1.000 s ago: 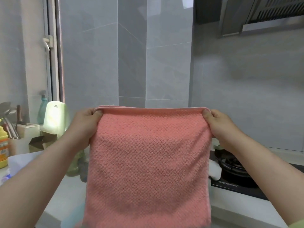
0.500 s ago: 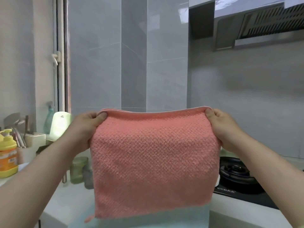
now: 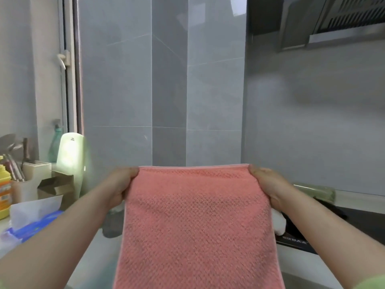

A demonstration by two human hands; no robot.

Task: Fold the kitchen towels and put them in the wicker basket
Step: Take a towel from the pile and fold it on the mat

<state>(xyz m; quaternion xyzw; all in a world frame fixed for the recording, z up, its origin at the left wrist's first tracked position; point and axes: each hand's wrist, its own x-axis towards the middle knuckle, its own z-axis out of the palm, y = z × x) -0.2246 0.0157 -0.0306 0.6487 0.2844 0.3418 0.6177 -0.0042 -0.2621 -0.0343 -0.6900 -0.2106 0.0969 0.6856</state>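
Hands (image 3: 120, 184) (image 3: 268, 186) on towel (image 3: 195, 222) (over kitchen counter (image 3: 98, 259))

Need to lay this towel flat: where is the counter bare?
Bare counter shows in front of the stove, right of the towel, and in a narrow strip at its left, by a dark jar. Far left is crowded: bottle, box, plastic bag. The towel hides the middle.

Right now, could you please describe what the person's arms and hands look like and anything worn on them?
The left hand and right hand are bare: no gloves, and no watch or bracelet shows at either wrist. Both forearms are bare; a light green sleeve edge shows on the right arm at the frame's bottom corner.
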